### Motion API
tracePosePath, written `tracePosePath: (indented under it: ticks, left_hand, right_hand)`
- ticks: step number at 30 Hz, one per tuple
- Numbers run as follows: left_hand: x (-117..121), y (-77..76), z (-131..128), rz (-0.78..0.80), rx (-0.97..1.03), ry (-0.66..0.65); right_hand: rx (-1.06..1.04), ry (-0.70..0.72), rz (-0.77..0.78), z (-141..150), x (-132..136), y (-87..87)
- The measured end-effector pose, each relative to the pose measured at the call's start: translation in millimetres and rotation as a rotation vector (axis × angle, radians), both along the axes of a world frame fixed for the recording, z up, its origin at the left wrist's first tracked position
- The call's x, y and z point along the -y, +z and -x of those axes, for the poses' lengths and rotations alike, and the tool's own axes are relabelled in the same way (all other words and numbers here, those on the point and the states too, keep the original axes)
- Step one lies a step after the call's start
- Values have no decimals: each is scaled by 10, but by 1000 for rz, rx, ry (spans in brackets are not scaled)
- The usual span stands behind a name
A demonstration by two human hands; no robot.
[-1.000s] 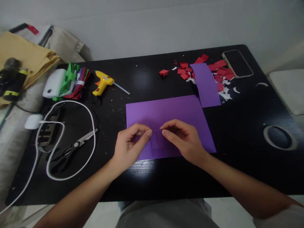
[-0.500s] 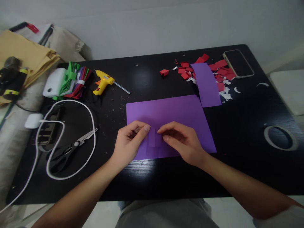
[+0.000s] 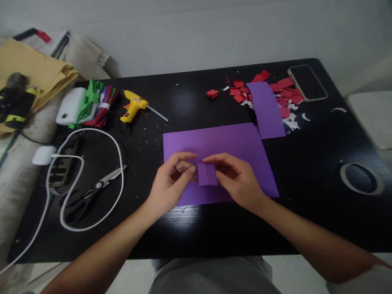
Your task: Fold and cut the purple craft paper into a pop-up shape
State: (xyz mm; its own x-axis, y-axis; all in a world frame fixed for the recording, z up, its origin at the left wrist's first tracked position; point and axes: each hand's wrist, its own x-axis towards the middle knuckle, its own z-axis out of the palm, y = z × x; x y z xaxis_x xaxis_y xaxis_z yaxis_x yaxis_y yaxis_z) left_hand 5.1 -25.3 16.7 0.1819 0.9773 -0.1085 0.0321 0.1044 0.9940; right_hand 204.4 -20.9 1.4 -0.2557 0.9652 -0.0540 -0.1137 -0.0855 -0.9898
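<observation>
A small folded purple paper piece (image 3: 207, 174), with a crease or seam down its middle, is held up over a larger purple sheet (image 3: 183, 143). My right hand (image 3: 237, 175) grips this piece from the right, the index finger at its top edge and the thumb at its right side, partly hidden. Close to its left edge is my left hand (image 3: 173, 177), index finger raised apart from the thumb. The thumb tip lies near the paper's edge; I cannot tell whether it touches. The large sheet lies flat on the black table (image 3: 171, 241).
A purple strip (image 3: 266, 110) lies over red paper pieces (image 3: 239, 90) and white scraps beside a phone (image 3: 308, 82). To the left are a yellow glue gun (image 3: 134, 107), scissors (image 3: 99, 185), a white cable (image 3: 121, 163) and pipe cleaners (image 3: 92, 102). A tape ring (image 3: 344, 179) lies right.
The folded piece has turned to show its wider face and shifted slightly right. My left fingers have loosened from its left side, while my right hand has closed on its right side.
</observation>
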Motion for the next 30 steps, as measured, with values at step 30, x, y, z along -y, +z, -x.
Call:
tracePosePath:
  ticks: [30]
  left_hand:
    - [9, -22, 0, -44, -90, 194]
  right_hand:
    - [-2, 10, 61, -43, -27, 67]
